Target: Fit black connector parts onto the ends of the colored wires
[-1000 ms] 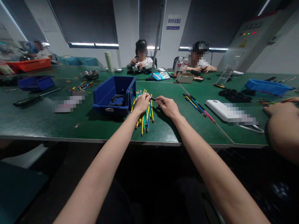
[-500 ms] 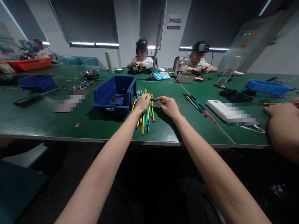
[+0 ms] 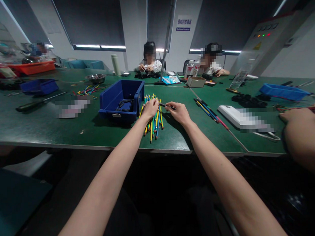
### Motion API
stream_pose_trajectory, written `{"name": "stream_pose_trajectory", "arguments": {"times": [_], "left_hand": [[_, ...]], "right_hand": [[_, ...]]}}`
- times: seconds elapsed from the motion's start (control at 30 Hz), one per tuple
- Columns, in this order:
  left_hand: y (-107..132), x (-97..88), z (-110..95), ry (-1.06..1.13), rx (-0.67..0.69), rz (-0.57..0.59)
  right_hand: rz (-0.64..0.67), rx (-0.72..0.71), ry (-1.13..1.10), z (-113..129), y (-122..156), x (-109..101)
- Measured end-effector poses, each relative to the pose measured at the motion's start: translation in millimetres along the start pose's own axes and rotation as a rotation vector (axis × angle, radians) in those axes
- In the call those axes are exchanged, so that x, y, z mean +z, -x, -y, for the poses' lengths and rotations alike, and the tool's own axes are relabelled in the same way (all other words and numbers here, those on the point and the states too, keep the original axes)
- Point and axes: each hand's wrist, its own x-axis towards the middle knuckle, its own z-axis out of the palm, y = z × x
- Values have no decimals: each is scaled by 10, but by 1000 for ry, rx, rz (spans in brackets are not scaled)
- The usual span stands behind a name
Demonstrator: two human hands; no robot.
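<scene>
Black rod (image 3: 162,104): left hand (image 3: 150,109) and right hand (image 3: 180,112) each pinch it, presumably for steadiness. Coloured wires (image 3: 151,129) lie close, probably for easy reach.

I can't make out what the thin dark piece (image 3: 163,104) between the hands is: it's too small at my end, and the fingers of the right hand (image 3: 178,111) cover part of it. The left hand (image 3: 150,109) hides a stretch of the wires (image 3: 154,126), so I can't count them. Dark parts (image 3: 124,106) in the blue bin (image 3: 107,113) run together for me. Pixelation covers much of the flat item (image 3: 71,110) and the lower end of the white device (image 3: 228,115). The right edge cuts off a co-worker's arm (image 3: 304,137).
</scene>
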Motion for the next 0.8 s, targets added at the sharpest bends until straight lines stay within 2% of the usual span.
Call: {"name": "stream_pose_trajectory", "arguments": {"times": [0.23, 0.5, 0.6, 0.8], "left_hand": [[-1, -10, -6, 9, -12, 0], [-16, 25, 27, 11, -64, -54], [-14, 26, 28, 12, -74, -48], [15, -27, -5, -60, -71, -87]], "right_hand": [[-8, -16, 5, 6, 5, 0], [-50, -10, 9, -84, -13, 21], [-47, 53, 58, -95, -2, -6], [64, 154, 300, -92, 38, -88]]}}
